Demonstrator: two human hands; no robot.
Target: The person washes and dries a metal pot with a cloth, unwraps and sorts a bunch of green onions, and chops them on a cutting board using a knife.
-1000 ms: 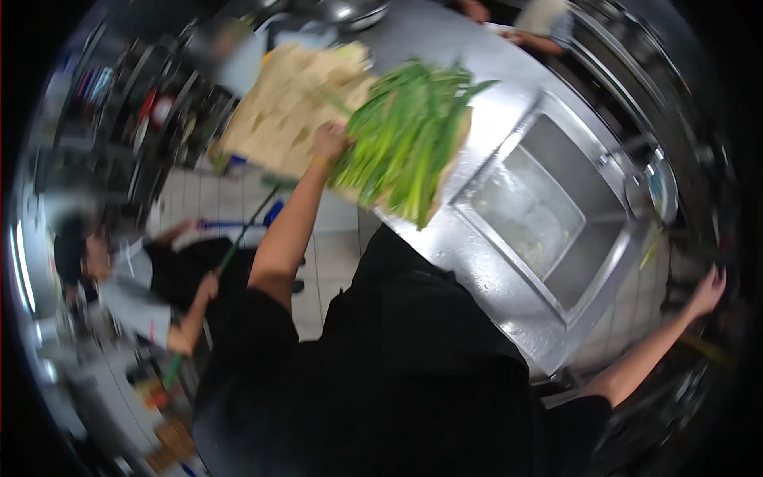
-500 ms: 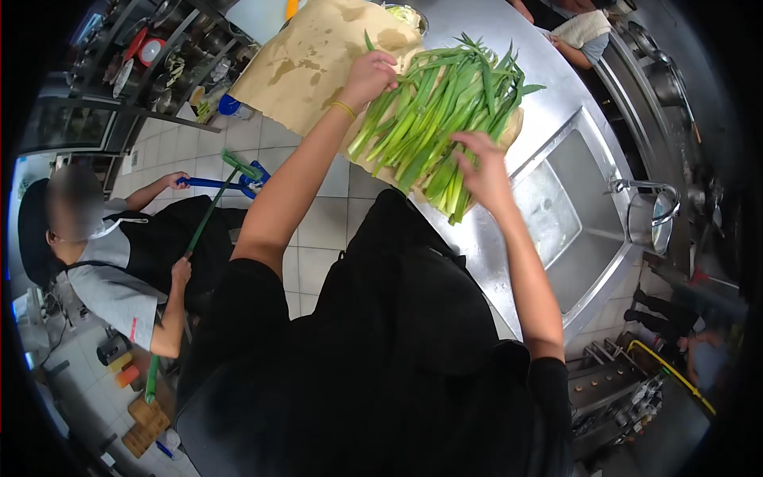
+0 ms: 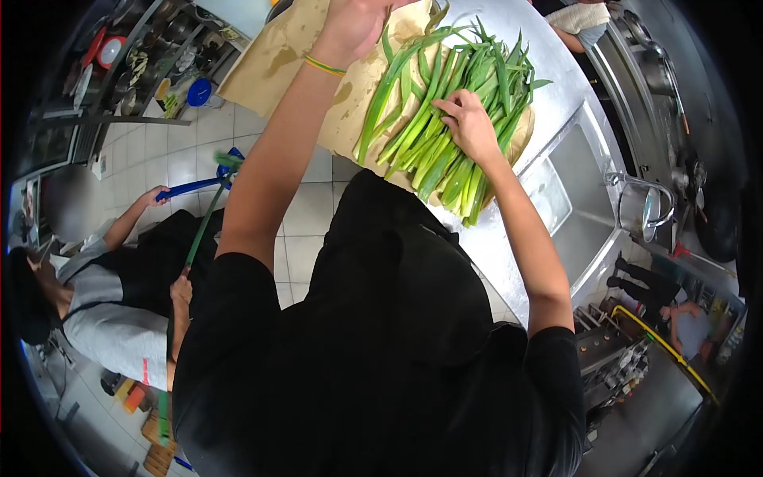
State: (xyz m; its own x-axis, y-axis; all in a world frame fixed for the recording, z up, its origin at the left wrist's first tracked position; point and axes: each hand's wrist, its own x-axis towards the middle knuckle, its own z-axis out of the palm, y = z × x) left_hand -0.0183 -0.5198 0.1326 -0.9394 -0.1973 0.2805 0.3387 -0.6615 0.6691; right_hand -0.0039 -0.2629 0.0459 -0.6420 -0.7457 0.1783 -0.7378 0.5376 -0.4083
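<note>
Long green leafy stalks (image 3: 445,131) lie spread over brown paper (image 3: 342,119) on a steel counter. My left hand (image 3: 358,25), with a yellow-green band at the wrist, is at the top end of the leftmost stalks, its fingers bent round the leaf tips. My right hand (image 3: 469,123) rests on the middle of the bunch, with its fingertips pressed together on the stalks. Some stalks on the left lie a little apart from the main bunch.
Right of the stalks is a steel sink (image 3: 584,199) with a tap (image 3: 636,184). On the left, a person (image 3: 119,310) holds a green-handled broom and a blue dustpan (image 3: 195,187). Shelves of pans stand at upper left. More people are at the upper right and far right.
My left hand has moved up to the leaf tips, and some stalks have separated to the left. My right hand came in from the far right and now touches the bunch.
</note>
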